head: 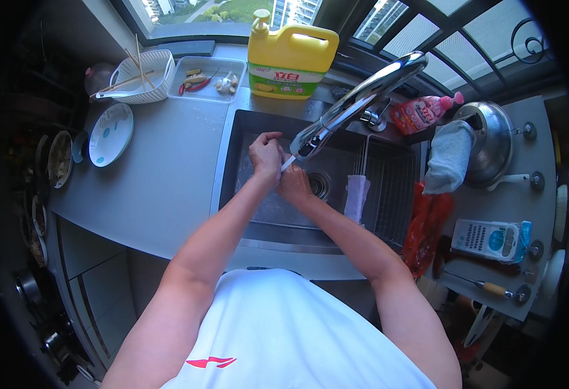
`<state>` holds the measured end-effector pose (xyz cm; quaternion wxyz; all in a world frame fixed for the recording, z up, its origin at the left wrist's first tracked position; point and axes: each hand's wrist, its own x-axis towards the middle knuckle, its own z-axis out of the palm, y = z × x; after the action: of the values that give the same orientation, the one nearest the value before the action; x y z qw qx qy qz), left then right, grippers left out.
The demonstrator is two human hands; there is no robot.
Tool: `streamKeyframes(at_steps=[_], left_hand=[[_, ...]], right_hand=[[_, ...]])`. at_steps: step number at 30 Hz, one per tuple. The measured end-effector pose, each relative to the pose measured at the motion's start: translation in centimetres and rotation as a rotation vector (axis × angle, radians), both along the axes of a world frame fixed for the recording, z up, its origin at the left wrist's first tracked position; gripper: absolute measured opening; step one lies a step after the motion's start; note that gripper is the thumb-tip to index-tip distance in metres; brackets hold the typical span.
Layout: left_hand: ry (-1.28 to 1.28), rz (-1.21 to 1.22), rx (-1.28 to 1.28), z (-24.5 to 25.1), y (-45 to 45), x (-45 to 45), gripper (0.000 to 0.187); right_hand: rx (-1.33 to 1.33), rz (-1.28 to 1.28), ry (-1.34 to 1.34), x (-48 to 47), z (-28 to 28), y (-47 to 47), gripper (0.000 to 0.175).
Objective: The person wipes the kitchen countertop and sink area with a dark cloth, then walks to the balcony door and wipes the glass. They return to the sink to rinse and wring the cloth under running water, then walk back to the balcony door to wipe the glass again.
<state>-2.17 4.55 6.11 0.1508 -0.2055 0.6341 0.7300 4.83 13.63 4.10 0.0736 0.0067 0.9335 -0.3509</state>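
Observation:
My left hand (266, 154) is over the dark sink basin (255, 204), its fingers loosely bent and apart, with nothing seen in them. Right against it is my right hand (294, 184), whose fingers are partly hidden behind the left hand and wrist. A thin stream of water (288, 163) falls onto both hands from the chrome faucet (357, 104) arching above. Just right of the right hand lies the round drain (317, 185). A pale purple cloth (357, 198) hangs over the edge of a wire rack (391, 189) in the sink.
On the left counter (177, 160) are plates (111, 134), a white basket (155, 80) with chopsticks, and a clear tray (206, 97) with chillies and garlic. Behind the sink stands a yellow detergent jug (289, 58). At right are a pink bottle (420, 114), a metal lid (491, 146) and a grater (486, 239).

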Motion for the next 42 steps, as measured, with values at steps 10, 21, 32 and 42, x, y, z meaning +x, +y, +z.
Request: streamKeyframes(at_steps=[10,21,32,42], left_hand=[[-0.279,-0.217,0.669,-0.1,-4.0,1.2,0.041],[-0.262,-0.43,0.399,1.6,-4.1,-2.2,0.045],[-0.198,-0.265,0.127,-0.4,-2.1,-2.1,0.022],[-0.031,-0.056,-0.007,-2.1,-0.8,0.5,0.01]], right_hand=[[-1.49,-0.232,-0.81,4.0,1.3,4.1,0.083],[-1.55,-0.138,-0.765,-0.8,1.5,0.8,0.027],[-0.769,-0.212,-0.26,-0.7,4.0,-0.5,0.025],[-0.362,-0.369,-0.154,2.0,2.9,-2.5,0.053]])
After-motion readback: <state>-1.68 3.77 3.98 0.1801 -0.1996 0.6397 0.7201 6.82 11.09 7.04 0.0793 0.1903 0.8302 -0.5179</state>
